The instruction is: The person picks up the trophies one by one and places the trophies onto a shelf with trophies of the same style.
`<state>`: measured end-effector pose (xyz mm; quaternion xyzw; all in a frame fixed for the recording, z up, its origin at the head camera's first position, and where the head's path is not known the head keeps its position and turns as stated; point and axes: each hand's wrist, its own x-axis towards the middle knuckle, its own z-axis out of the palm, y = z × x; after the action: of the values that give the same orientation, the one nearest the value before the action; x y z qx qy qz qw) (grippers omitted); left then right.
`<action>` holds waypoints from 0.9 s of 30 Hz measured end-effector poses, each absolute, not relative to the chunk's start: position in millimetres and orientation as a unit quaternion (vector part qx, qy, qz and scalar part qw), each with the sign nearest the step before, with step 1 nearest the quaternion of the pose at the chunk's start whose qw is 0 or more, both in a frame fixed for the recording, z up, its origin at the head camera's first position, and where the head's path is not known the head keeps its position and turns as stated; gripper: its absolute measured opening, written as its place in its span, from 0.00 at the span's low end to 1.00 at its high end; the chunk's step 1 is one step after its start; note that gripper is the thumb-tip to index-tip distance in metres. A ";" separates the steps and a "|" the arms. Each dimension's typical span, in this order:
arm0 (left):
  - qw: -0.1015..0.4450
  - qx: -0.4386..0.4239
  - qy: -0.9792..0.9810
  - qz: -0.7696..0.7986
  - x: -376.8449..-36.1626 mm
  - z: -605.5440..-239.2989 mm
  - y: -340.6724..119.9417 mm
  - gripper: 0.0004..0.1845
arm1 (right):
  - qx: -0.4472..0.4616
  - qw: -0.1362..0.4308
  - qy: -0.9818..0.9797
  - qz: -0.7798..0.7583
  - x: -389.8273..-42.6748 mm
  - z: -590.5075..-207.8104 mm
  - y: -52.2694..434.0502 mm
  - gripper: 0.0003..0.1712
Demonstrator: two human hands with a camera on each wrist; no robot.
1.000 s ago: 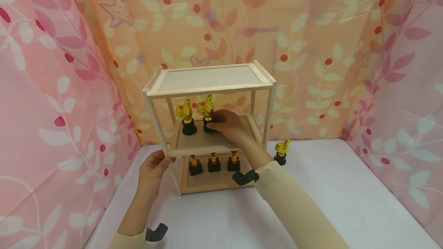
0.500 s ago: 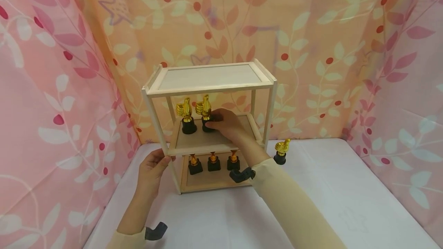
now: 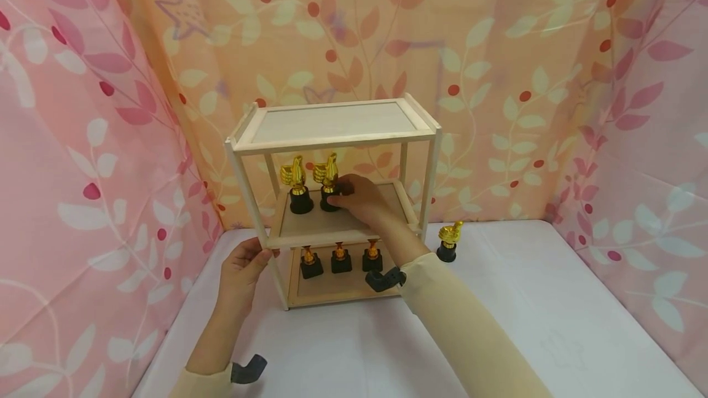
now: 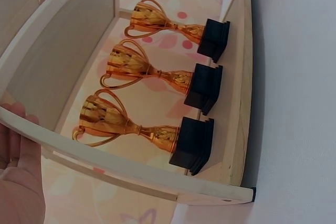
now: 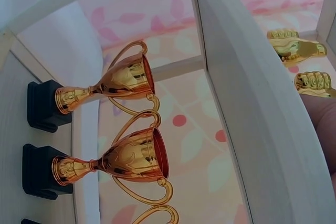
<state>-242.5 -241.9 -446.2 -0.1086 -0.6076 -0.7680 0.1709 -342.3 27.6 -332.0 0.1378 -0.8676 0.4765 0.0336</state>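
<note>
Within right hand (image 3: 362, 200), thumbs-up trophy (image 3: 330, 175).

LOC: booth-like, rm type unclear | floral cloth (image 3: 487, 48) bk + both sides | wht tbl (image 3: 558, 318) betw.

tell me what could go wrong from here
The right hand holds a thumb trophy close beside its twin; a sideways slip might tip the twin. The left hand holds the rack at its front left post, so a tug could shift it and shake the cups standing on the bottom shelf.
</note>
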 end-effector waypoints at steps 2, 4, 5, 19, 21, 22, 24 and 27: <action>0.171 -0.110 -0.607 -0.769 -242.6 -446.2 -242.1 0.13 | 0.141 0.030 -0.869 0.472 -342.1 -332.6 27.4 0.31; 0.171 -0.110 -0.607 -0.768 -242.8 -446.4 -242.3 0.13 | 0.145 0.029 -0.869 0.472 -341.9 -333.2 27.2 0.31; 0.171 -0.110 -0.607 -0.768 -242.9 -446.6 -242.4 0.13 | 0.146 0.029 -0.869 0.472 -341.7 -333.3 27.1 0.30; 0.167 -0.093 -0.616 -0.764 -241.6 -445.1 -242.8 0.13 | 0.149 0.029 -0.866 0.477 -343.3 -334.5 26.3 0.30; 0.167 -0.091 -0.617 -0.764 -241.1 -444.4 -242.2 0.13 | 0.153 0.029 -0.865 0.478 -343.0 -334.2 27.8 0.30; 0.166 -0.091 -0.617 -0.764 -241.0 -444.3 -242.0 0.13 | 0.155 0.029 -0.863 0.480 -342.4 -333.8 28.6 0.30; 0.166 -0.091 -0.617 -0.764 -240.9 -444.3 -241.6 0.13 | 0.158 0.029 -0.861 0.483 -340.2 -332.3 30.9 0.31; 0.166 -0.093 -0.617 -0.763 -241.1 -445.0 -241.6 0.13 | 0.161 0.030 -0.860 0.484 -335.3 -329.4 35.3 0.31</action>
<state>-241.1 -241.6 -445.0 -0.0929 -0.6174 -0.7633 0.1659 -335.3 35.3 -329.4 0.1615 -0.8597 0.4837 0.0298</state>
